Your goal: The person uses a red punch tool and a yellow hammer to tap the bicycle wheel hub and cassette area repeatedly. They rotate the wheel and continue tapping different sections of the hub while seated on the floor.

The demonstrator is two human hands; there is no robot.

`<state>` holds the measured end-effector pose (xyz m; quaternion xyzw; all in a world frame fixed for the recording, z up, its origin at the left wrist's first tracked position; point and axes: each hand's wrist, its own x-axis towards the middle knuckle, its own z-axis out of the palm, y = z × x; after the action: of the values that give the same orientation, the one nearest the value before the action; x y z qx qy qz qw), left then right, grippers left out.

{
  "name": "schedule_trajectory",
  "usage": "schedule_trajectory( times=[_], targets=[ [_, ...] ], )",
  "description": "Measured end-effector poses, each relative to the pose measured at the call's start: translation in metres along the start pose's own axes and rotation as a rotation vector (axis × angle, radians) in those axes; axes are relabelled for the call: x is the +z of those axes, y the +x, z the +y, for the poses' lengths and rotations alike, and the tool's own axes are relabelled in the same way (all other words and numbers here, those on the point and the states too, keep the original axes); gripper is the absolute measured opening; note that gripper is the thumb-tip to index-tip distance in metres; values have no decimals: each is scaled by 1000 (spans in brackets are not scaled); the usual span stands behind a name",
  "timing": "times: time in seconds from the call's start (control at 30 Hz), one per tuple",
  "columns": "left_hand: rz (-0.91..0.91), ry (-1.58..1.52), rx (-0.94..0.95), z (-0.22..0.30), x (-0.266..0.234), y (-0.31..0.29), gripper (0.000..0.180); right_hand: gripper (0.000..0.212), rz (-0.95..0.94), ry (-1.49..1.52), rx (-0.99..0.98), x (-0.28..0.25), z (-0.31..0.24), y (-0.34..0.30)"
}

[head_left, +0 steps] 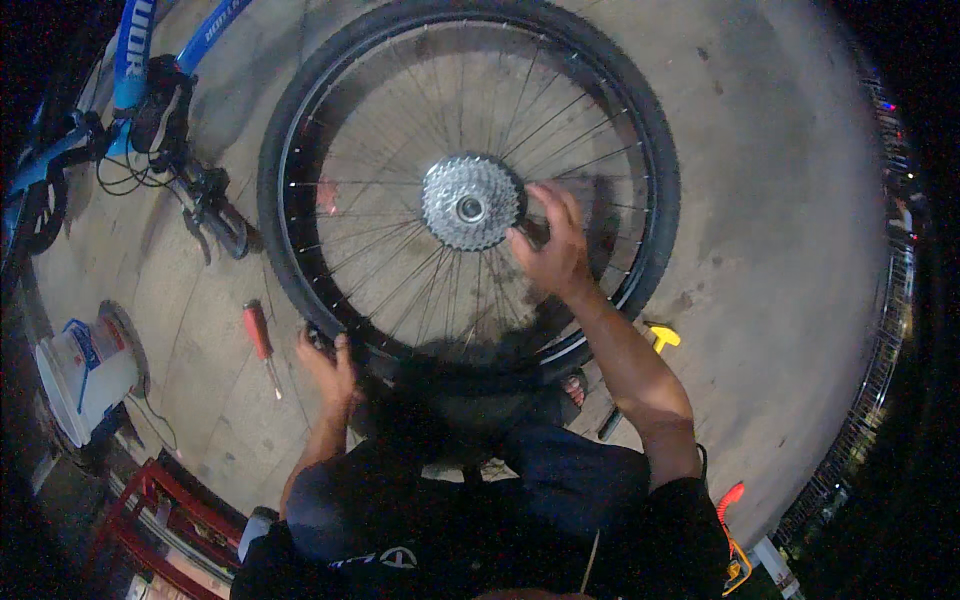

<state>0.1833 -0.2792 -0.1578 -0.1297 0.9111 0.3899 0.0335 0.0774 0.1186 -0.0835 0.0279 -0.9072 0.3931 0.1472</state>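
Note:
A bicycle wheel with a black knobbly tyre lies in front of me, its spokes running in to the hub. A silver sprocket cassette faces up at its centre. My right hand reaches over the rim, thumb and fingers curled at the cassette's right edge. Its fingertips are partly lost against the dark edge there. At the near left of the tyre, my left hand grips the outer side with thumb and fingers. Shadow darkens the near part of the wheel.
A screwdriver with a red handle lies on the floor left of the wheel. Further left stands a white bucket. A blue bicycle frame is at the upper left. A yellow-handled tool lies by my right forearm, and a red metal frame is low left.

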Motion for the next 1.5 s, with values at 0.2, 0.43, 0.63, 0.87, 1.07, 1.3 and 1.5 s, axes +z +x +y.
schedule_trajectory(
  times=[0.2,0.43,0.63,0.87,1.07,1.3,1.5],
  targets=[
    [35,-2,57,-26,30,-9,80,74,-86,-47,-11,23,-4,7],
    [130,62,58,-24,39,-10,76,73,-76,-123,35,30,-6,9],
    [151,113,92,-36,42,-9,78,71,-52,-93,15,32,-1,10],
    [171,118,107,-34,42,-8,80,70,-53,-114,-6,34,1,13],
    [174,128,96,-36,43,-8,80,67,-43,-85,6,35,6,11],
    [197,129,128,-36,45,-8,80,66,-140,-100,-49,24,0,22],
    [191,123,124,-34,41,-9,79,66,-178,-85,-33,22,5,25]
  ],
)
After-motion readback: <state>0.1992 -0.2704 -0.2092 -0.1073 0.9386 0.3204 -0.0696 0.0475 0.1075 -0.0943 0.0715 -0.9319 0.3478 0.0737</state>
